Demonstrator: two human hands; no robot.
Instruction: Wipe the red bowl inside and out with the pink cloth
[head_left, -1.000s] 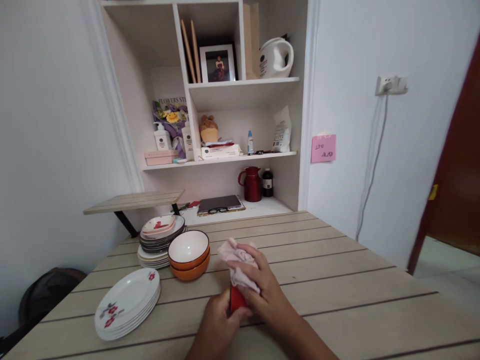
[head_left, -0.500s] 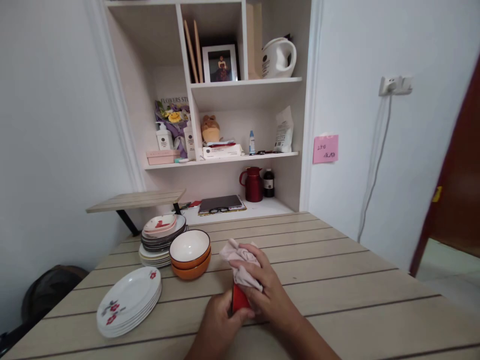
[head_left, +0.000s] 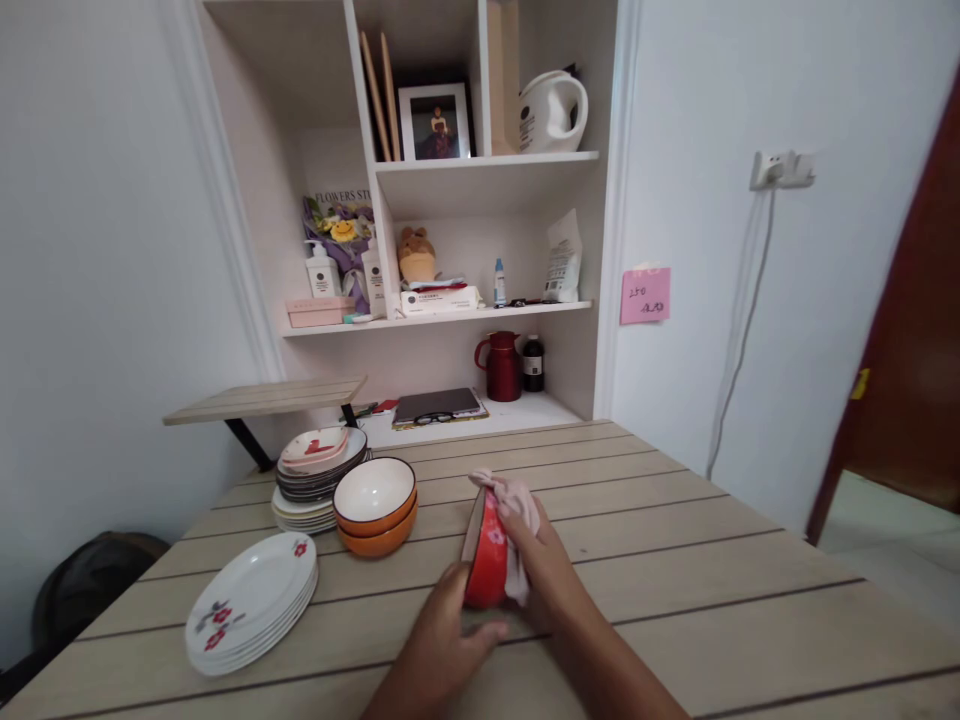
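A red bowl (head_left: pixel 490 565) with a pink flower on its outside is tipped on its side above the table, its pale inside facing left. My left hand (head_left: pixel 442 640) holds it at the lower left, fingers partly hidden and thumb under the red side. A pale pink cloth (head_left: pixel 521 510) is bunched in my right hand (head_left: pixel 546 565), pressed over the bowl's upper rim and right side. To the left stand two stacked orange bowls (head_left: pixel 377 505) with white insides. Nearer me lies a stack of white oval plates (head_left: pixel 251 590) with red flowers.
Behind the orange bowls is a taller stack of plates (head_left: pixel 315 480) with small pink dishes on top. A raised wooden shelf (head_left: pixel 262 398) stands at the back left. Farther back, the cabinet holds a closed laptop (head_left: pixel 439 405), glasses and a red jug (head_left: pixel 502 368).
The red bowl has turned, so more of its flowered outside shows. My right hand has shifted with the cloth to the bowl's right side. My left thumb has lowered; the view moved slightly.
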